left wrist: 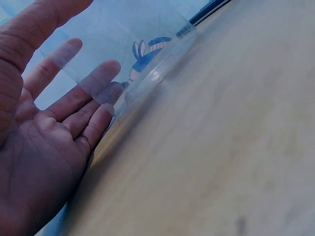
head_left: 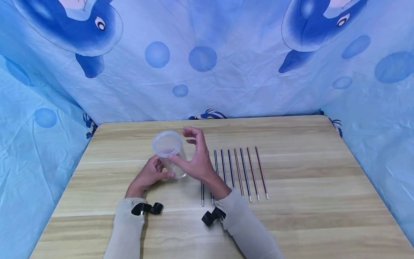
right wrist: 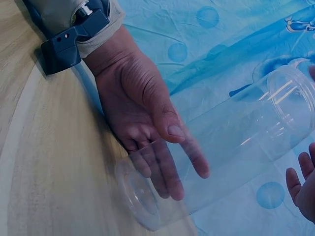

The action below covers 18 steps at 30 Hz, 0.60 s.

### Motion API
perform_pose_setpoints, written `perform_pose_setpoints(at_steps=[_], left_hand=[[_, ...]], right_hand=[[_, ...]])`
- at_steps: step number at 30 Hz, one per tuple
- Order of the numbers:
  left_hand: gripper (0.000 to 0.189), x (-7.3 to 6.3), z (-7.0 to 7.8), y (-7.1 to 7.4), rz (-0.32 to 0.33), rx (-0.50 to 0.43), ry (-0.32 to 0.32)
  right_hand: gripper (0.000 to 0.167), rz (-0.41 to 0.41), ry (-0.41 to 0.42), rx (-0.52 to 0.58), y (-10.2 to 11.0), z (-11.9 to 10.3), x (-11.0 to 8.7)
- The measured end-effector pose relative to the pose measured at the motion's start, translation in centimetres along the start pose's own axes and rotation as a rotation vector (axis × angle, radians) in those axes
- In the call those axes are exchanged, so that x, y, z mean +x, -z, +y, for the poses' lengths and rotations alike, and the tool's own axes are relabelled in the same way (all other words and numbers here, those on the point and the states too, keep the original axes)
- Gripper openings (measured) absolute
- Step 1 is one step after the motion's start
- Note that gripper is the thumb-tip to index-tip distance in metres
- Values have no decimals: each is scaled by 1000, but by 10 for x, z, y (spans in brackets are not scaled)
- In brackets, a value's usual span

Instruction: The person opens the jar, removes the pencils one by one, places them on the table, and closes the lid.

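Observation:
A clear plastic jar (head_left: 178, 170) with a pale round rim stands on the wooden table, left of the middle. My left hand (head_left: 149, 175) holds it low down, thumb on the near side and fingers behind the wall, as the right wrist view shows through the clear jar (right wrist: 231, 130). Up at the rim is my right hand (head_left: 198, 163). Its thumb overlaps the rim's near edge in the head view, while the other fingers are bent in the air right of the jar. Only a few of that hand's fingertips (right wrist: 293, 186) show in the right wrist view.
Several thin pencils (head_left: 261, 172), dark blue and reddish, lie side by side on the table (head_left: 310, 201) right of the jar. My right forearm passes over some of them. A blue cloth (head_left: 233, 90) with cartoon dolphins hangs behind the table's far edge.

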<state>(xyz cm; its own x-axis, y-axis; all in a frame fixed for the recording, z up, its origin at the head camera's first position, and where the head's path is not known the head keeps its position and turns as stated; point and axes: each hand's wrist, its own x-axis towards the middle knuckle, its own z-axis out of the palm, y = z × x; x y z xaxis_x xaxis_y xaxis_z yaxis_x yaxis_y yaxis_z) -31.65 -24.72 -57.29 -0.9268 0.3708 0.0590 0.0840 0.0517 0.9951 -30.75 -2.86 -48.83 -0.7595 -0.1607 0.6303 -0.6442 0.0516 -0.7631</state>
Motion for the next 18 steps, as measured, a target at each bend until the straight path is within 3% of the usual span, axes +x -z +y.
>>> perform_pose_setpoints(at_steps=[9, 14, 18], left_hand=[[84, 2, -7, -3, -9, -3, -50], [89, -1, -16, -3, 6, -95, -129], [66, -5, -22, -5, 46, -191, -260]], right_hand=[[54, 54, -66, 19, 16, 11, -13], [43, 56, -137, -159, 37, 18, -33], [39, 62, -110, -318, 65, 25, -47]])
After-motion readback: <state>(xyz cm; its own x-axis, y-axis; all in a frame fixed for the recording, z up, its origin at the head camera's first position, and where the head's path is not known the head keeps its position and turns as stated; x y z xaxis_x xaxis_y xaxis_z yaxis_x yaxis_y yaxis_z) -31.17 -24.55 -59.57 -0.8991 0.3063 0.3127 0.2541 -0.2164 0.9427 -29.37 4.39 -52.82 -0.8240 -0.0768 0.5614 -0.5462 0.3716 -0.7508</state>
